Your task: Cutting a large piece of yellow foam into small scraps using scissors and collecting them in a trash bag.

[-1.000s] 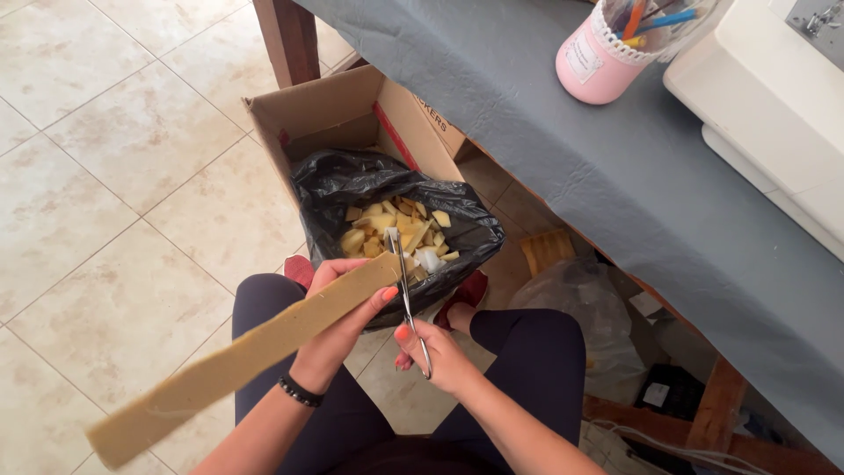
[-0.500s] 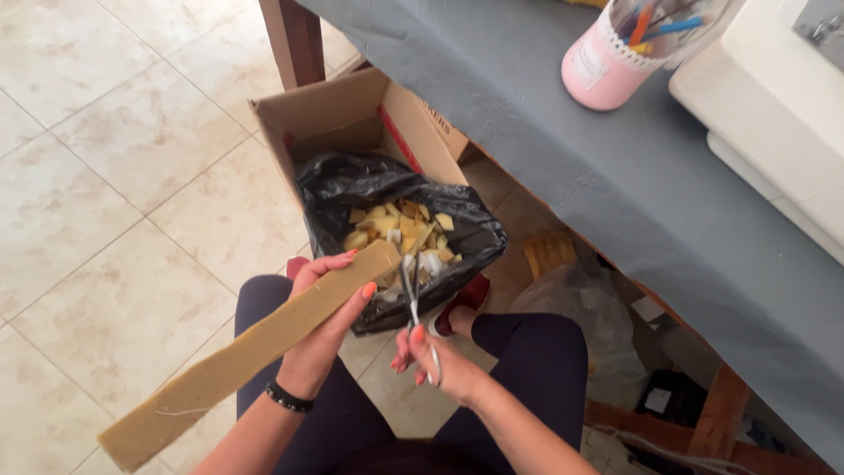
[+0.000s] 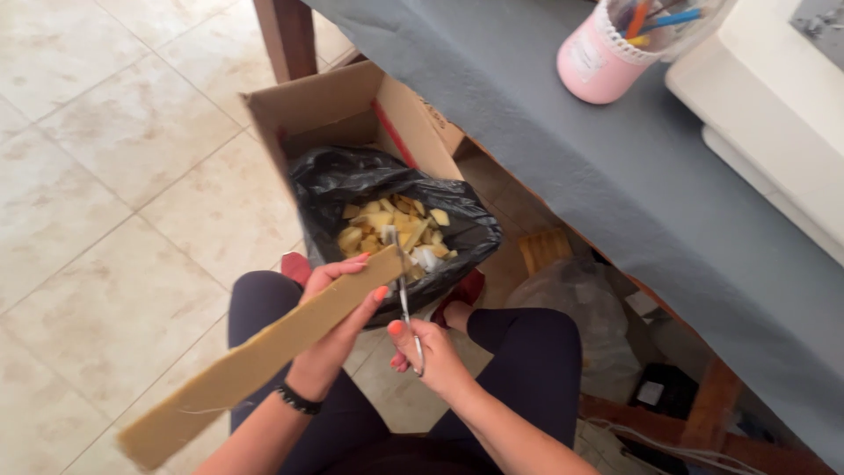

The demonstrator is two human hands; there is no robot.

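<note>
Now seated over cardboard box (image 3: 352,110) lined with black bag (image 3: 352,180), bag holding a heap of cut yellow pieces (image 3: 393,230). Left hand (image 3: 338,308) clamped around long tan foam strip (image 3: 255,361), near its upper end, strip running down-left past the wrist with black band. Right hand (image 3: 431,352) closed in the handles of scissors (image 3: 404,290), blades pointing up at the strip's tip; blades too thin to tell if apart or together. Compared with a second ago, strip tip sits closer to the blades and slightly lower over the bag, scissors more upright and right at the strip's end, so probably lined up for another snip with the offcut dropping into the bag. Grey cloth-covered table (image 3: 615,176) to the right, pink cup of pens (image 3: 607,57) on it, tiled floor (image 3: 114,167) on the left.
</note>
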